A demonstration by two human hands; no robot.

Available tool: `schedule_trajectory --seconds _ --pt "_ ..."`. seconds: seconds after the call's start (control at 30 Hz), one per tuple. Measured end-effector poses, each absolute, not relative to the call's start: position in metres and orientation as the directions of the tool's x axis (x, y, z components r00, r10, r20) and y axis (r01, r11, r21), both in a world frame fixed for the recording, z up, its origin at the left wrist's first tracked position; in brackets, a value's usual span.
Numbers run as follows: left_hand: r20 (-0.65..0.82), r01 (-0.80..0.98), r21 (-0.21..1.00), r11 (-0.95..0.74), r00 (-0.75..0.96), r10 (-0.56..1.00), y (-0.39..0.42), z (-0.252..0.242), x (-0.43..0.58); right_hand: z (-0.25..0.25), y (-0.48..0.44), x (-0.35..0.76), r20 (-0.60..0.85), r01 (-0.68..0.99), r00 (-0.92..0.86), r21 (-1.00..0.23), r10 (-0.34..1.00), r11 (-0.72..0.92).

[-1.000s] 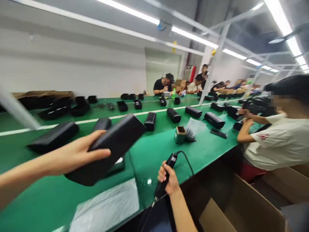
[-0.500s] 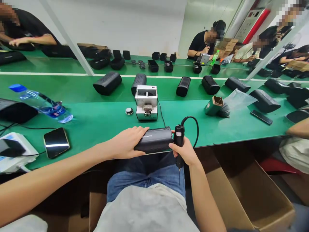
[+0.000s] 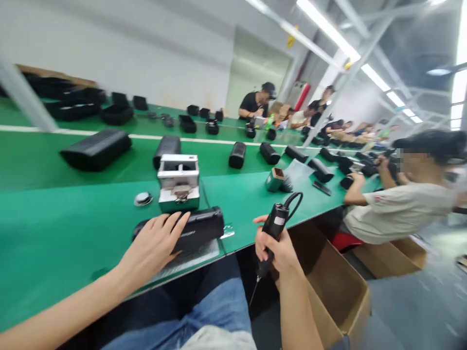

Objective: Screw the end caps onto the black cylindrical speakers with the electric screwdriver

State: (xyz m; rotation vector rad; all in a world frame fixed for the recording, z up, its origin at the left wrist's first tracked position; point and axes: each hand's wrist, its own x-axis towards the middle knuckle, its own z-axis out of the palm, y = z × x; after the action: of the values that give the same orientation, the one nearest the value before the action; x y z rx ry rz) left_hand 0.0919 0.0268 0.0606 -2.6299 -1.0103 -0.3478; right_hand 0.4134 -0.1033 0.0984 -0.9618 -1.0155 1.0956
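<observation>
My left hand (image 3: 155, 243) lies over the left part of a black speaker (image 3: 204, 227), fingers across its top and thumb along the near side. The speaker rests on the green bench near its front edge, on a greyish sheet (image 3: 199, 254). In my right hand (image 3: 280, 250) is a black electric screwdriver (image 3: 274, 224), tilted with its long thin bit pointing down, past the bench edge and apart from the speaker. Its cable loops from the top end. Just behind the speaker stands a white screw feeder (image 3: 178, 184), with a round silver part (image 3: 143, 199) to its left.
More black speakers (image 3: 95, 148) stand along the back of the bench. A small green box (image 3: 275, 179), a clear plastic bag (image 3: 299, 171) and a phone (image 3: 321, 188) lie to the right. An open cardboard box (image 3: 330, 291) is below right. A co-worker (image 3: 401, 209) sits at right.
My view has swung to the right and up. The speaker has been set down on the bench, and my right hand has moved away from it with the screwdriver.
</observation>
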Motion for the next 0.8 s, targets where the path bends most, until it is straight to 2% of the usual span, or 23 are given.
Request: schedule_trajectory --seconds 0.2,0.33,0.4,0.5,0.6,0.67,0.73,0.8 --pt "0.529 0.593 -0.197 -0.78 0.735 0.425 0.03 0.014 0.074 0.13 -0.118 0.429 0.333 -0.194 0.205 -0.908 0.92 0.372" --pt "0.572 0.567 -0.127 -0.814 0.712 0.407 0.026 0.013 0.05 0.16 -0.122 0.436 0.436 -0.125 0.307 -0.863 0.846 0.49" --pt "0.598 0.59 -0.031 -0.807 0.658 0.458 0.025 0.01 0.038 0.175 -0.116 0.436 0.494 -0.057 0.382 -0.831 0.781 0.554" --pt "0.593 0.597 0.197 -0.777 0.559 0.58 0.022 0.0 0.023 0.198 -0.096 0.427 0.594 0.052 0.477 -0.755 0.648 0.654" --pt "0.498 0.562 0.465 -0.684 0.473 0.727 0.016 -0.011 0.013 0.217 -0.064 0.408 0.677 0.119 0.516 -0.663 0.525 0.739" --pt "0.384 0.531 0.608 -0.59 0.454 0.804 0.012 -0.014 0.01 0.226 -0.037 0.389 0.699 0.115 0.52 -0.627 0.491 0.77" --pt "0.287 0.487 0.696 -0.527 0.485 0.826 0.009 -0.015 0.008 0.232 -0.01 0.365 0.71 0.082 0.501 -0.608 0.495 0.789" --pt "0.253 0.441 0.739 -0.509 0.518 0.817 0.008 -0.014 0.009 0.234 0.017 0.339 0.731 0.046 0.464 -0.584 0.501 0.81"
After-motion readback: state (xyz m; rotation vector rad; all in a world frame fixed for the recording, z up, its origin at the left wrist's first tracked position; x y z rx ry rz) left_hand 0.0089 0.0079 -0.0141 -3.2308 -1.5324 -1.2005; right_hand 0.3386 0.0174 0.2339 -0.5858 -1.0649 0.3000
